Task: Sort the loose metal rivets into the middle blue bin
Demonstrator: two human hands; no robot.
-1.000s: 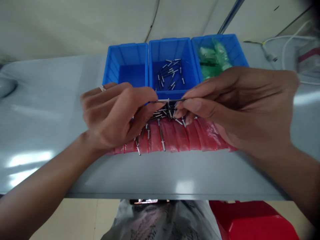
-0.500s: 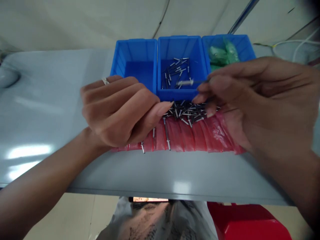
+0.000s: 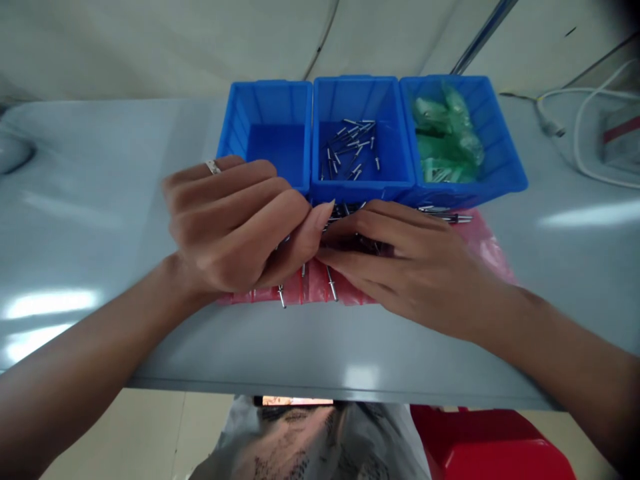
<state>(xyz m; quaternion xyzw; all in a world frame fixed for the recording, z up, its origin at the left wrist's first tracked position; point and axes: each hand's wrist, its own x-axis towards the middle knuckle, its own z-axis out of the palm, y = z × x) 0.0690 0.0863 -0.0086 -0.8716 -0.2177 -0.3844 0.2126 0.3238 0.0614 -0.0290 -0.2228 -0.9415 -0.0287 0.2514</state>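
Observation:
My left hand [image 3: 240,230], with a ring on one finger, is closed in front of the left and middle bins; what its fingers enclose is hidden. My right hand [image 3: 415,263] reaches palm down over a pile of blind rivets [image 3: 344,209], its fingertips close to my left thumb. Those fingers are bent together, and whatever is between them cannot be seen. Beneath the pile lies a red plastic bag [image 3: 487,247]. A loose blind rivet [image 3: 332,285] lies on the bag between my hands, and another rivet [image 3: 282,296] pokes out below my left hand.
Behind the bag stand three blue bins: the left bin [image 3: 280,143] shows a bare floor, the middle bin [image 3: 363,193] holds scattered rivets, the right bin [image 3: 500,167] holds green plastic bags [image 3: 447,127]. A white cable [image 3: 577,143] lies at right. A red stool-like object [image 3: 500,447] stands below the table edge.
My right hand, raised at the right with a blind rivet between its fingers, has moved left and down onto the pile beside my left thumb. My left hand has barely moved.

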